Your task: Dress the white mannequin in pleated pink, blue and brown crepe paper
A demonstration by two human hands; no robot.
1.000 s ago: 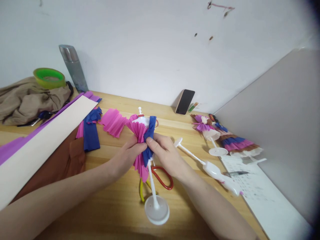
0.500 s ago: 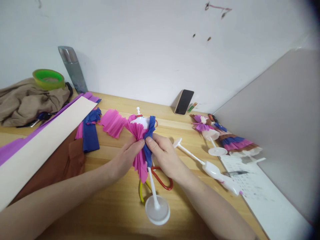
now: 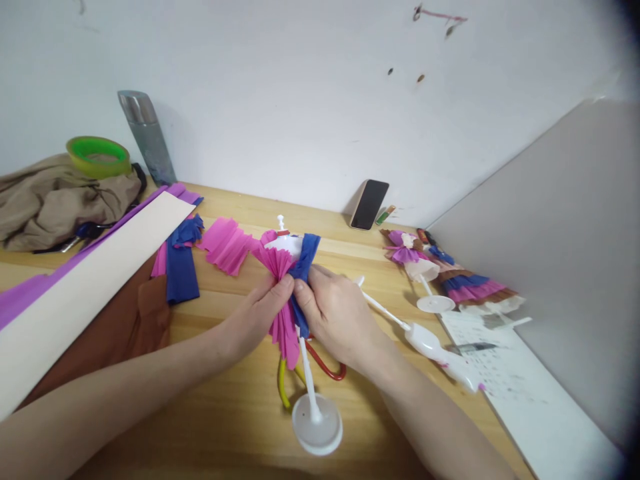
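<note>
Between my hands is a small white figure [image 3: 290, 247] on a white stand [image 3: 317, 424], its neck ringed by a red band. My left hand [image 3: 255, 310] pinches pleated pink crepe paper [image 3: 286, 333] against the figure's front. My right hand [image 3: 340, 313] is closed on a blue crepe paper strip [image 3: 307, 257] beside the pink, thumb tips almost touching. Behind the hands, red-handled [image 3: 327, 363] and yellow-handled [image 3: 284, 383] tools lie partly hidden. A loose pink crepe piece [image 3: 227, 245] is just left of the figure.
Left are a cream strip [image 3: 100, 293], brown paper [image 3: 115, 340], blue paper [image 3: 182, 275], tape [image 3: 99, 157], cloth [image 3: 60, 200] and a bottle [image 3: 147, 137]. Right are a bare white figure [image 3: 443, 353], dressed figures [image 3: 475, 287], a phone [image 3: 369, 204] and a written sheet [image 3: 530, 393].
My right hand has turned slightly, and the blue strip's upper end has shifted right and tilted. The figure and its stand have moved a little right.
</note>
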